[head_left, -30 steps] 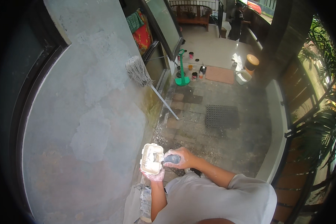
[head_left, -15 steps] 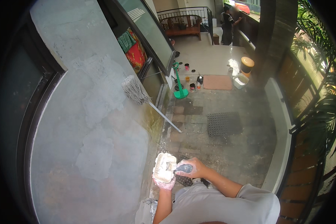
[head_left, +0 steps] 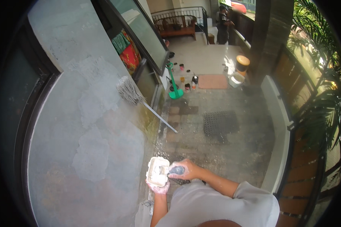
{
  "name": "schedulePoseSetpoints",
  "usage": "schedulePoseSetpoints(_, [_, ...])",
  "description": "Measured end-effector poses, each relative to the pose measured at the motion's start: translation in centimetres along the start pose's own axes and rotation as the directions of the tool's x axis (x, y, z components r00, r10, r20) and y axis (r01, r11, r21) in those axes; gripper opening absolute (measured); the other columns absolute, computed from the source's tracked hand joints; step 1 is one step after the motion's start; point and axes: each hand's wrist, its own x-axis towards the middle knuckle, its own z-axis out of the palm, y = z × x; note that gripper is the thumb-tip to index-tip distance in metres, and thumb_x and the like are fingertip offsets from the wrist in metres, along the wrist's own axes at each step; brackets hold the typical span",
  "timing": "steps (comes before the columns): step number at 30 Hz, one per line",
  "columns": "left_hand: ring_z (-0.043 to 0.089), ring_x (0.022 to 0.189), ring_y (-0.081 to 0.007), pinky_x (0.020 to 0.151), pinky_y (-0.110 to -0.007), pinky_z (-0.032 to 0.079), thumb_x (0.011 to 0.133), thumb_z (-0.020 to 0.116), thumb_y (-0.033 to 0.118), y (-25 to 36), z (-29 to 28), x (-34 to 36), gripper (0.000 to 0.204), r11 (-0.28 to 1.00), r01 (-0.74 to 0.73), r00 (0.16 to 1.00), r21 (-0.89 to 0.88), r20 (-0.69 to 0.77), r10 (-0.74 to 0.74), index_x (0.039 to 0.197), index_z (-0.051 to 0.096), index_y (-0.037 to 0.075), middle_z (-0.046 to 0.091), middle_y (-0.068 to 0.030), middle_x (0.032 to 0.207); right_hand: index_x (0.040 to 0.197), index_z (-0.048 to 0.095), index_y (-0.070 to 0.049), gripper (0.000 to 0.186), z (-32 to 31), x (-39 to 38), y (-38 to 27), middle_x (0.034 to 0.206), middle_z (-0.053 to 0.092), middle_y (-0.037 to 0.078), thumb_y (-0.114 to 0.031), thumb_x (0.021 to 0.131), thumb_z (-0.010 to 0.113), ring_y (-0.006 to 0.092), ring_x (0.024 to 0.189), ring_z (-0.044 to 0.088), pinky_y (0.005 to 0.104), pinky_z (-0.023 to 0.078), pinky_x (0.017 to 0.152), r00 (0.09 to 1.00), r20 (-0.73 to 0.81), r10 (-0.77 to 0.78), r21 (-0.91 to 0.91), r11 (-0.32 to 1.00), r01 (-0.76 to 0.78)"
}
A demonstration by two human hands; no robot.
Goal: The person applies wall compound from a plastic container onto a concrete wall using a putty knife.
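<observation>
Low in the view, my left hand cups a small white plastic container with white paste in it. Both hands are smeared white. My right hand is closed round the grey handle of a small tool, whose working end is inside the container among the paste. To the left stands a pale grey wall with lighter patches, beside a dark-framed window.
A mop leans by an open window. Paint tins, a green long-handled dustpan, a peach mat, a bucket and a rubber mat lie ahead. A co-worker stands farther back. A low wall borders the right.
The view has shifted a little. My hands, with the container and tool, moved right and then slightly back left, keeping their grip. The co-worker at the back has changed posture slightly.
</observation>
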Motion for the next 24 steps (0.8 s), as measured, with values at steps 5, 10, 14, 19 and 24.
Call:
schedulePoseSetpoints(5, [0.058, 0.12, -0.0264, 0.085, -0.043, 0.059, 0.093, 0.049, 0.047, -2.0, 4.9, -0.4, 0.059, 0.996, -0.065, 0.997, 0.055, 0.035, 0.063, 0.141, 0.051, 0.013, 0.057, -0.0084, 0.137, 0.099, 0.07, -0.005, 0.03, -0.7, 0.1, -1.0, 0.086, 0.071, 0.016, -0.027, 0.082, 0.08, 0.03, 0.074, 0.069, 0.035, 0.053, 0.068, 0.997, -0.009, -0.079, 0.024, 0.997, 0.079])
schedulePoseSetpoints(10, [0.057, 0.121, -0.0276, 0.084, -0.043, 0.059, 0.093, 0.049, 0.052, -2.6, 6.0, -0.9, 0.062, 0.988, -0.11, 0.993, 0.104, -0.033, 0.114, 0.142, 0.049, 0.014, 0.057, -0.0083, 0.138, 0.1, 0.07, -0.004, 0.032, -0.7, -0.5, -1.9, 0.088, 0.071, 0.016, -0.028, 0.082, 0.08, 0.0312, 0.075, 0.069, 0.0358, 0.053, 0.069, 0.999, 0.02, -0.029, -0.002, 1.0, 0.029])
schedulePoseSetpoints(14, [0.054, 0.125, -0.0289, 0.094, -0.046, 0.054, 0.094, 0.047, 0.051, -2.0, 4.1, -1.2, 0.062, 0.993, -0.065, 0.993, 0.096, 0.106, 0.054, 0.144, 0.047, 0.014, 0.055, -0.0087, 0.14, 0.104, 0.069, -0.006, 0.038, -0.5, -0.7, -1.6, 0.092, 0.071, 0.015, -0.031, 0.08, 0.081, 0.0331, 0.078, 0.069, 0.0367, 0.053, 0.07, 1.0, 0.007, -0.027, 0.004, 1.0, 0.027])
schedulePoseSetpoints(19, [0.047, 0.133, -0.0327, 0.105, -0.054, 0.045, 0.07, 0.07, 0.068, -1.6, 2.6, -1.7, 0.097, 0.965, -0.133, 0.991, 0.227, 0.012, 0.134, 0.149, 0.041, 0.019, 0.048, -0.0072, 0.147, 0.114, 0.065, -0.007, 0.048, -0.1, -0.9, -2.2, 0.092, 0.071, 0.016, -0.034, 0.078, 0.082, 0.0359, 0.08, 0.068, 0.0381, 0.053, 0.071, 0.996, 0.084, 0.035, -0.087, 0.996, -0.028])
schedulePoseSetpoints(24, [0.047, 0.133, -0.0327, 0.106, -0.054, 0.044, 0.071, 0.07, 0.069, -0.4, 1.0, -2.6, 0.098, 0.984, -0.119, 0.992, 0.133, -0.015, 0.122, 0.149, 0.04, 0.018, 0.047, -0.0081, 0.148, 0.131, 0.055, -0.009, 0.069, 1.5, -1.9, -1.9, 0.1, 0.069, 0.016, -0.037, 0.075, 0.084, 0.035, 0.088, 0.067, 0.039, 0.052, 0.079, 0.987, 0.137, 0.082, -0.171, 0.984, -0.058])
